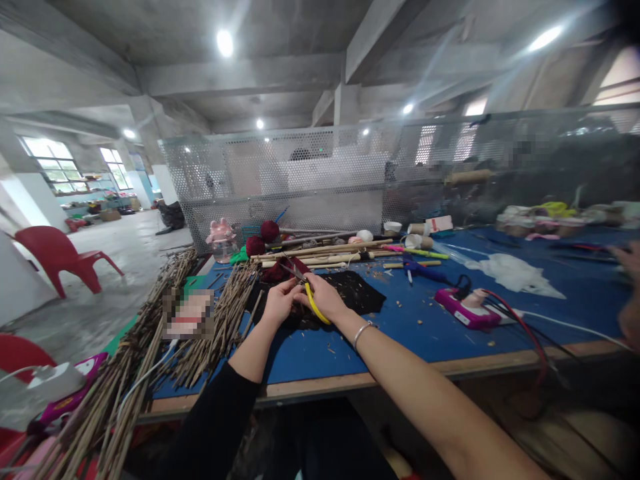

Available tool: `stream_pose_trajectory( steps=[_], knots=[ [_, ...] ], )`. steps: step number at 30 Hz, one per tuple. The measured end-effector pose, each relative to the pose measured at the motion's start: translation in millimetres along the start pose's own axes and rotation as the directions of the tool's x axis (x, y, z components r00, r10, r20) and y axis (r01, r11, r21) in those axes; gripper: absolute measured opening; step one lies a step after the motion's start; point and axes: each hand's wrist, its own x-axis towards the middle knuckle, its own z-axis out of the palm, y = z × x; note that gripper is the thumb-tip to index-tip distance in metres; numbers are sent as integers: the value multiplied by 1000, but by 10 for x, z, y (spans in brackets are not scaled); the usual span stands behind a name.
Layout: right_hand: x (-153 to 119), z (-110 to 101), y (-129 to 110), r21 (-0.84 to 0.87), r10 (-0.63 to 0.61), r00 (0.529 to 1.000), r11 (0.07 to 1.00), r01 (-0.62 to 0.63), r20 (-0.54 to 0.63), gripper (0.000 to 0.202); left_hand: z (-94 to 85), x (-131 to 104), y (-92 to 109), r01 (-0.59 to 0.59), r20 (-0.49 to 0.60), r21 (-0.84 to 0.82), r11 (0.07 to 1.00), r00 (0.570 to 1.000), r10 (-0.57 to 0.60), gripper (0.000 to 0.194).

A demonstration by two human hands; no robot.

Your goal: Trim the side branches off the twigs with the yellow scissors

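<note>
Over the black cloth mat [357, 290] on the blue worktable, the right hand [324, 295] grips yellow-handled scissors [313, 300] while the left hand [280, 301] pinches a dark red piece [291, 269] just beside them.

One head-worn view looks forward and slightly down from just before the near edge of the counter [400, 333], close above it, facing the mesh screen [320, 180] behind the counter.

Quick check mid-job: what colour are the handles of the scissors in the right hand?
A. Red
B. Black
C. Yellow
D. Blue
C. The right hand grips scissors whose yellow handle loop curves out below the fingers, over the black cloth on the blue table.
</note>
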Motion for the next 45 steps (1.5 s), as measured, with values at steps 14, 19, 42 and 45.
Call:
stream_pose_trajectory(
  steps=[14,19,42,45],
  knots=[
    [-14,-61,-77,-106,104,992,990,-97,65,40,-13,5,-13,-19,-47,10,1000,999,20,49],
    [-13,-60,-83,-162,125,990,980,-112,67,43,-24,8,-14,-17,-60,31,999,998,19,49],
    [2,-18,-30,-135,20,999,991,-16,30,62,20,39,-84,-5,14,-90,996,1000,6,40],
    [7,-33,-31,-140,15,999,990,-9,38,62,30,20,-72,0,17,-62,998,1000,1,38]
  ],
)
